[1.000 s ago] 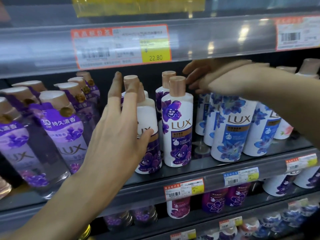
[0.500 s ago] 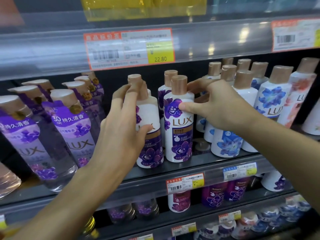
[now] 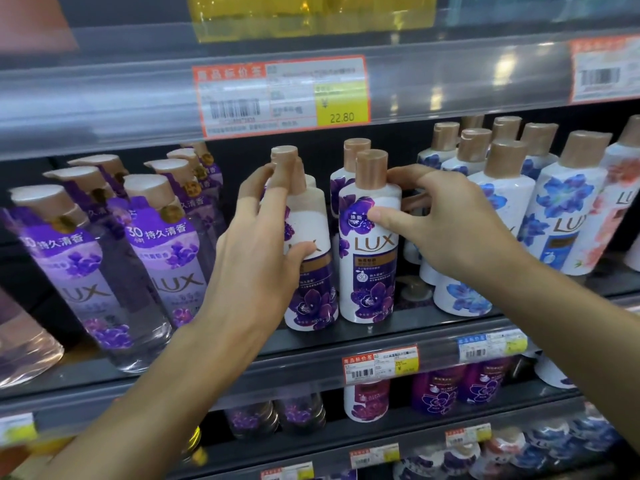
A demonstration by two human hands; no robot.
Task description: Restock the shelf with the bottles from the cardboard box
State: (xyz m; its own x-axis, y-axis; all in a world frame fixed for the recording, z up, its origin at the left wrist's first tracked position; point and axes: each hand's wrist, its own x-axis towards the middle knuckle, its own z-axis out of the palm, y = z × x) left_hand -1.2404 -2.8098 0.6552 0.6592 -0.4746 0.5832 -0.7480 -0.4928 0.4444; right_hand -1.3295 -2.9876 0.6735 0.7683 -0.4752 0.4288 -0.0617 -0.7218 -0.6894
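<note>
Two white bottles with purple flowers and bronze caps stand side by side at the front of the middle shelf (image 3: 311, 344). My left hand (image 3: 256, 251) wraps around the left purple-flower bottle (image 3: 311, 289), fingers up by its neck and thumb on the label. My right hand (image 3: 446, 230) grips the right purple-flower bottle (image 3: 369, 265) at its shoulder, thumb on the front. Another bottle of the same kind stands behind them. The cardboard box is out of view.
Clear purple pump bottles (image 3: 162, 254) lean in rows on the left. White bottles with blue flowers (image 3: 491, 216) fill the right, then pink-flower ones (image 3: 620, 216). A price rail with a 22.80 tag (image 3: 280, 95) overhangs above. Lower shelves hold more bottles (image 3: 436, 389).
My right hand came off the blue-flower bottles, moved left and closed on the right purple-flower bottle. My left hand stayed on the left bottle. The view shifted slightly.
</note>
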